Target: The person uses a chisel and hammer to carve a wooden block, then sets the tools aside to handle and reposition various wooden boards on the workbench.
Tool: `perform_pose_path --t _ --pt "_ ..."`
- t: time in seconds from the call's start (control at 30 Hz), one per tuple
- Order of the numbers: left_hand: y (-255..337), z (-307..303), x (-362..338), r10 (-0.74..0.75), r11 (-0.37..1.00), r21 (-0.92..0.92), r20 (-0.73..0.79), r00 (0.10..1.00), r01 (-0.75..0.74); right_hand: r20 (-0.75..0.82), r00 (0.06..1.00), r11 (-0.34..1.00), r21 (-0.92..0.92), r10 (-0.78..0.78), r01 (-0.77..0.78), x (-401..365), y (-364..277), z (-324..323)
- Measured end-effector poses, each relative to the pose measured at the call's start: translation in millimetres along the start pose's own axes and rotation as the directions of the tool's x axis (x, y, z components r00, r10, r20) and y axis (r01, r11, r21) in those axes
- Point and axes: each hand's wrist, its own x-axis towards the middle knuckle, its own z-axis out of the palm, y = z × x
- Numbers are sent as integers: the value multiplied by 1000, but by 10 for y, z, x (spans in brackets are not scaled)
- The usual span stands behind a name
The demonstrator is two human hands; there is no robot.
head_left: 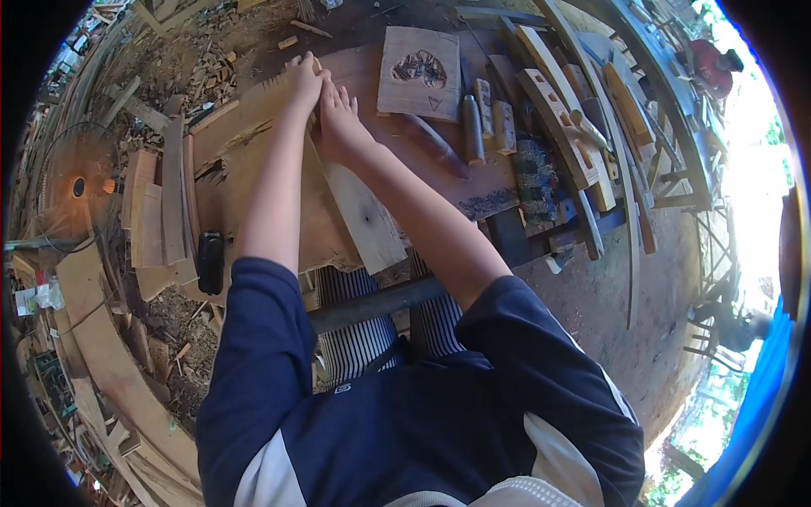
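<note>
at the far edge of a broad wooden slab [253,182] on the cluttered workbench [498,228], both arms reach straight forward and the two hands meet. the left hand [306,78] lies on the slab's ragged upper edge, its fingers [309,62] stretched out and pressed close together. the right hand [338,125] sits just beside it, touching it, with its fingers [341,91] also straight and held together, flat against the wood. whether anything small lies under the palms cannot be told.

a narrower pale plank [367,218] lies slantwise across the slab, under the right forearm. just right of the hands rests a square carved panel [420,72] with a dark heart-shaped cutting in it. beside that lie a chisel with a round handle [470,128] and two small wooden blocks [493,114]. curved wooden rails [557,110] are stacked further right. a black oblong object [210,260] sits at the slab's near left corner, next to a pile of short boards [160,211]. a standing fan [76,186] is on the chip-strewn ground at the left. a person in a red shirt [710,63] is well apart at the upper right.
</note>
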Motion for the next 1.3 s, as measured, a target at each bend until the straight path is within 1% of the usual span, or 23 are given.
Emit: perform_pose_path --t 0.03,0.07,0.13,0.17,0.2,0.23,0.27,0.33,0.5,0.57,0.63,0.7,0.77,0.8,0.83,0.9,0.97,1.0,1.03,1.07,1.13,1.17,1.3 --pt "38 -34 -101 -4 999 47 6 1000 4 10 1000 999 39 14 -15 -108 -82 -59" --pt "-15 75 -333 31 997 -72 -105 994 -39 4 1000 997 73 -5 5 -350 -175 -173" --pt "459 -135 -1067 -100 988 -118 -22 995 97 20 998 993 98 -61 59 -985 -288 -348" --pt "595 -119 -1479 -23 998 -58 -92 995 18 53 998 992 122 -46 39 -1332 -414 -467" --pt "862 -247 -1846 -71 987 -150 -37 997 64 80 996 991 129 -37 26 -1660 -488 -531" --pt "1095 -375 -2137 -71 994 -80 -8 997 70 119 993 990 140 -19 2 -1951 -548 -588" --pt "1150 -329 -2389 -105 972 -211 13 994 105 130 992 990 143 -8 -10 -2209 -574 -598" --pt "1303 -271 -2714 -108 985 -130 19 994 110 150 989 990 136 14 -35 -2541 -584 -595" --pt "1168 -143 -2440 -98 989 -110 -9 995 97 142 990 995 89 20 -33 -2269 -450 -522" --pt "834 -4 -1923 -21 999 -46 -75 997 17 100 995 998 53 7 -12 -1786 -281 -360" --pt "469 80 -1140 43 992 -116 -55 998 -49 39 999 999 -39 -12 14 -1083 -35 -115" --pt "63 282 -351 50 978 -199 -88 995 -66 -35 999 999 -34 -7 5 -366 56 -23" --pt "-2 114 90 7 998 68 42 999 -10 -66 998 1000 -4 -12 11 -6 122 65" --pt "19 86 118 10 997 70 39 999 -13 -62 998 999 50 11 -8 72 107 71" --pt "33 72 107 39 998 57 11 999 -40 -55 998 994 105 35 -29 112 80 55" --pt "203 -12 -167 62 998 -10 -35 997 -63 -87 996 995 94 -36 44 -236 -13 -133" --pt "724 -227 -885 -4 995 -100 -81 997 -4 -59 996 998 32 -60 62 -811 -163 -343" --pt "965 -363 -1246 -18 1000 -5 -31 999 18 -25 998 998 -15 -60 59 -1134 -252 -440" --pt "959 -297 -1578 -33 997 -69 7 999 33 20 998 998 37 -53 52 -1447 -314 -496" --pt "1111 -308 -1905 -60 998 19 6 998 60 66 997 998 59 -40 36 -1744 -366 -542" --pt "1334 -350 -2370 -135 989 -49 87 987 139 114 993 1000 18 15 -18 -2187 -456 -621" --pt "1400 -340 -2523 -155 986 -36 127 980 161 113 993 1000 16 14 -16 -2298 -478 -641" --pt "1314 -180 -2521 -130 991 -31 37 991 132 177 982 998 0 57 -58 -2303 -442 -621"
